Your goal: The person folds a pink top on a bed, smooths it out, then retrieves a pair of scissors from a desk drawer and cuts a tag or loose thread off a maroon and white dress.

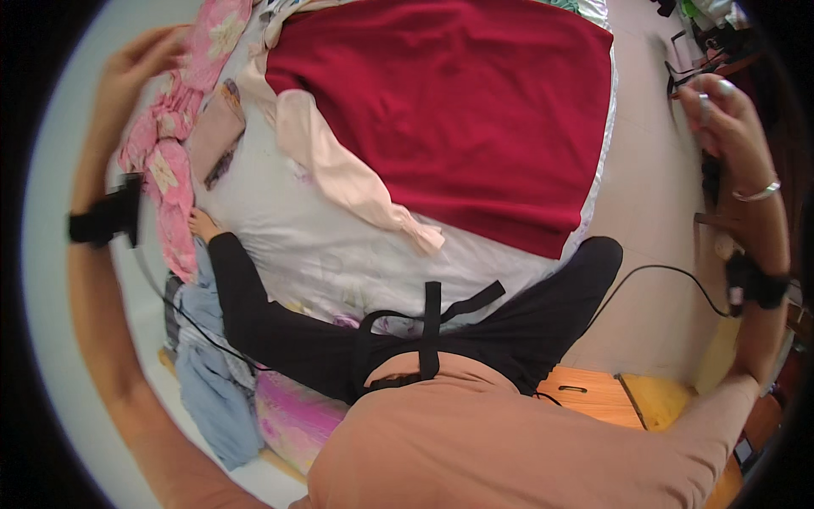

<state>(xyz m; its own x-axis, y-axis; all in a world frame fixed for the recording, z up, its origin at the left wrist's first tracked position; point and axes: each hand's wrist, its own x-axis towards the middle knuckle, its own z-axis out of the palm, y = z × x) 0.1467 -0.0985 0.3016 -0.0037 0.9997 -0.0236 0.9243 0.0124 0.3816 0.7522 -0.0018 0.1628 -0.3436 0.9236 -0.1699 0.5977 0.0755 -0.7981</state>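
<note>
My left hand (143,60) is raised at the upper left with bent fingers, and nothing shows in it. It is nearest to a pink floral cloth (219,38). At the upper right my right hand (718,114) is held up with curled fingers; a ring and a bracelet are on it, and whether it pinches something is unclear. Between the hands, a dark red cloth (458,114) lies spread on the bed sheet (267,203). A pale pink sleeve (337,172) with a gathered cuff sticks out from its left side.
A folded beige cloth (216,137) lies at the left of the bed. Blue clothing (210,382) hangs at the lower left. Black straps (432,318) lie at my waist, and a black cable (661,267) runs toward my right wrist. Wooden drawers (591,394) stand at the lower right.
</note>
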